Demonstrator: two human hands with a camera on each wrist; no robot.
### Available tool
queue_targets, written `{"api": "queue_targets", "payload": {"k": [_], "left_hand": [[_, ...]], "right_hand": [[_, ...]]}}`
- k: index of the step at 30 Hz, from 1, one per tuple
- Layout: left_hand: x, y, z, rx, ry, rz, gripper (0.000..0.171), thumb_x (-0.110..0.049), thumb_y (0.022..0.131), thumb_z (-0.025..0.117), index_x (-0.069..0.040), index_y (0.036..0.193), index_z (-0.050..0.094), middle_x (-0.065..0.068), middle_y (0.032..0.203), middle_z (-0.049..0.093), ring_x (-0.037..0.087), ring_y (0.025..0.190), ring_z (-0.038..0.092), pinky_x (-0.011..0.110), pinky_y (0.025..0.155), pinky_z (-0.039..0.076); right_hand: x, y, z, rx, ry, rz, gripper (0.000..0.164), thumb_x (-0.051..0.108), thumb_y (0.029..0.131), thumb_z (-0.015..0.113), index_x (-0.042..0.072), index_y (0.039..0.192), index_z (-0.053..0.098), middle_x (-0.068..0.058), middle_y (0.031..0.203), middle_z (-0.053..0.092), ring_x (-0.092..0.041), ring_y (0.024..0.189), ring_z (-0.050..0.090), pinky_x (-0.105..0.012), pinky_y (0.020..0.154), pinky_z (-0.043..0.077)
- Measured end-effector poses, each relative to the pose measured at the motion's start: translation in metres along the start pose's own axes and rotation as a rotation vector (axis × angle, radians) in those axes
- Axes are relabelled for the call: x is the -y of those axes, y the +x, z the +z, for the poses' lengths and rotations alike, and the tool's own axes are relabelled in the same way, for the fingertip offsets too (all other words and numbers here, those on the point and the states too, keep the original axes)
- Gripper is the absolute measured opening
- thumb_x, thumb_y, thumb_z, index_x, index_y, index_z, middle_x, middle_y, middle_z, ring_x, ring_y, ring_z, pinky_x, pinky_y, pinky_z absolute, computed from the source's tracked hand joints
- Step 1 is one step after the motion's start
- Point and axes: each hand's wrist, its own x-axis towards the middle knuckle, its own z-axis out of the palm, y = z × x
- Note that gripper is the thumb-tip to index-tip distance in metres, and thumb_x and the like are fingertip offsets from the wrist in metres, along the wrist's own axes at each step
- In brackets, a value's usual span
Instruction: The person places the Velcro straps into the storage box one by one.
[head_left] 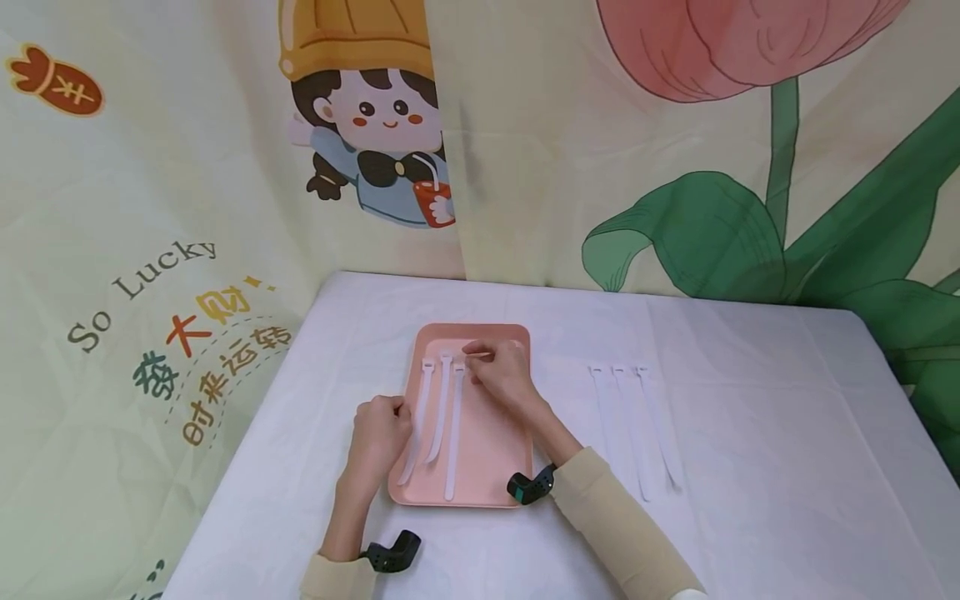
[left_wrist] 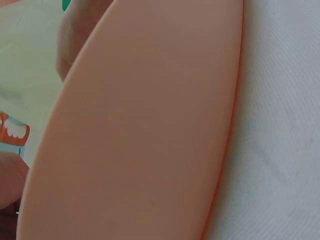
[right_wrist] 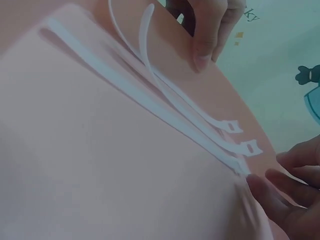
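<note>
We note the right hand [head_left: 506, 379] with thumb and fingertips parted beside the heads of three white straps [head_left: 454, 433] in the pink tray [head_left: 491, 454], whose rim the left hand [head_left: 380, 429] pinches. Only the right wrist view resolves slots in two heads [right_wrist: 255, 147]; only the head view records three more straps [head_left: 661, 433] on the tabletop [head_left: 787, 450], right of the tray.

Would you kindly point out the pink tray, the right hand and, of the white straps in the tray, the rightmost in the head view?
Pink tray [head_left: 491, 454]: head view, bare floor.
Right hand [head_left: 507, 377]: head view, back of the hand.
Rightmost white strap [head_left: 453, 433]: head view, midway along its length.
</note>
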Motion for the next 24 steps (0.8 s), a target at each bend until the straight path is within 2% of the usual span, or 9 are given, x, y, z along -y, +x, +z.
{"api": "queue_targets", "payload": {"k": [6,11,16,20,24], "left_hand": [[0.0,0.0,0.001,0.001,0.004,0.004,0.036,0.003,0.095,0.05,-0.004,0.06,0.057,0.0,0.053,0.038,0.011,0.049,0.039,0.022,0.045,0.029],[-0.001,0.0,0.0,0.004,0.006,0.006,0.035,0.002,0.096,0.05,-0.002,0.063,0.06,0.001,0.054,0.039,0.012,0.049,0.04,0.022,0.045,0.029],[-0.003,0.001,0.0,0.008,0.014,0.0,0.033,0.002,0.096,0.05,-0.002,0.065,0.061,0.001,0.055,0.041,0.012,0.05,0.041,0.023,0.045,0.03],[-0.004,0.001,0.001,0.007,0.017,-0.004,0.034,0.002,0.096,0.051,-0.002,0.063,0.06,0.001,0.055,0.039,0.012,0.05,0.04,0.023,0.046,0.03],[-0.003,0.0,0.0,0.015,0.006,-0.008,0.031,0.001,0.097,0.051,0.0,0.069,0.064,0.002,0.055,0.04,0.013,0.05,0.041,0.023,0.045,0.031]], "right_hand": [[0.005,-0.008,-0.02,0.004,0.09,0.033,0.018,0.004,0.096,0.067,0.001,0.112,0.075,-0.014,0.108,0.076,-0.025,0.086,0.075,-0.028,0.071,0.06],[0.006,-0.015,-0.037,-0.057,0.154,0.034,0.016,0.002,0.096,0.067,-0.001,0.11,0.075,-0.019,0.103,0.076,-0.03,0.085,0.076,-0.033,0.071,0.062],[0.001,-0.022,-0.057,-0.115,0.226,0.048,0.02,-0.001,0.096,0.064,-0.005,0.113,0.072,-0.024,0.106,0.074,-0.033,0.088,0.074,-0.039,0.075,0.062],[-0.007,-0.027,-0.076,-0.154,0.226,0.062,0.021,-0.001,0.096,0.063,-0.005,0.114,0.072,-0.024,0.106,0.074,-0.035,0.09,0.074,-0.043,0.078,0.062],[-0.017,-0.031,-0.094,-0.192,0.215,0.081,0.021,-0.002,0.096,0.063,-0.007,0.115,0.071,-0.025,0.106,0.074,-0.036,0.091,0.073,-0.042,0.078,0.062]]}}
